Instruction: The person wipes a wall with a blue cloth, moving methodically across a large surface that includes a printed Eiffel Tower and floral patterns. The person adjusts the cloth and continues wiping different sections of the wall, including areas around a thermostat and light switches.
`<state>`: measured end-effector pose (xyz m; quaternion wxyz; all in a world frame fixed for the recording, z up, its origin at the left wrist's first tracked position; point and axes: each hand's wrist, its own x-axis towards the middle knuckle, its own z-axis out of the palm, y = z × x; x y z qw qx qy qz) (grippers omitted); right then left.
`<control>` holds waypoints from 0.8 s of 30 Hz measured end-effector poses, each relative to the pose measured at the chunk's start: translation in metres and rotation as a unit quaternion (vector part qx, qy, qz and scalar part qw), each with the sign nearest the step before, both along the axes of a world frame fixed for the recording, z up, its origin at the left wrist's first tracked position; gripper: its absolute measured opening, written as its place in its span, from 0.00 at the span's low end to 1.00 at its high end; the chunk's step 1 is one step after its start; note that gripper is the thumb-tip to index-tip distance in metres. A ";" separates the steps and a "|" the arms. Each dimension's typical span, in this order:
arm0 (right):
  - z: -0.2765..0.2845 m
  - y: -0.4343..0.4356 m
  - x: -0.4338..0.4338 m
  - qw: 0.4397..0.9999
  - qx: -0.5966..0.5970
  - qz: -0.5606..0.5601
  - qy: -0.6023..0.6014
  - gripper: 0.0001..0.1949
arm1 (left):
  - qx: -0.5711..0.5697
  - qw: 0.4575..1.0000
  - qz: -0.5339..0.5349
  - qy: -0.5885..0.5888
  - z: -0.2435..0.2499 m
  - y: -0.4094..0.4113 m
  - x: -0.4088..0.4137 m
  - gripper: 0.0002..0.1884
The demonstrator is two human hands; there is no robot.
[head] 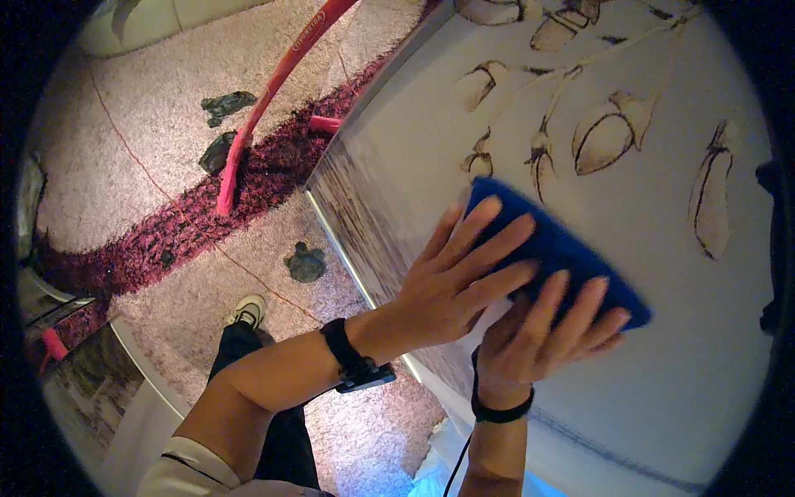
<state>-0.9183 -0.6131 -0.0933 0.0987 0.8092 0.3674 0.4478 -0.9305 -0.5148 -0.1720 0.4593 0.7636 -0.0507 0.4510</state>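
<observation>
Both hands lie on a blue rectangular pad (568,255), perhaps a folded cloth, against a pale panel (646,366) with brown plant drawings. My left hand (463,267) spreads its fingers over the pad's upper left part. Just below and to the right, my right hand (549,335) presses the lower part with fingers apart. The thumb side of the right hand is partly hidden near the left hand. Drawn pods and stems (605,143) show above the pad, and a long drawn pod (711,199) is to its right.
A red curved pole (273,81) stands left of the panel over a speckled pink floor (155,112) with a dark magenta band (143,261). Dark flat pieces (305,262) and a thin cord (242,264) lie there. Clear plastic sheeting (435,463) is low down.
</observation>
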 end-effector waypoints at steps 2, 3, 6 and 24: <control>0.007 0.018 0.009 1.000 0.010 -0.010 -0.015 0.13 | -0.011 1.000 0.024 -0.015 0.019 0.017 0.010 0.19; 0.004 0.026 0.013 1.000 0.001 -0.014 -0.023 0.14 | -0.019 0.999 0.030 -0.023 0.014 0.022 0.014 0.19; -0.023 0.034 0.010 0.996 -0.083 -0.022 0.028 0.16 | -0.044 0.998 0.043 -0.012 -0.031 0.025 0.014 0.20; -0.026 0.101 0.033 0.985 -0.095 0.027 0.145 0.15 | -0.104 0.990 0.091 0.039 -0.042 0.078 0.025 0.25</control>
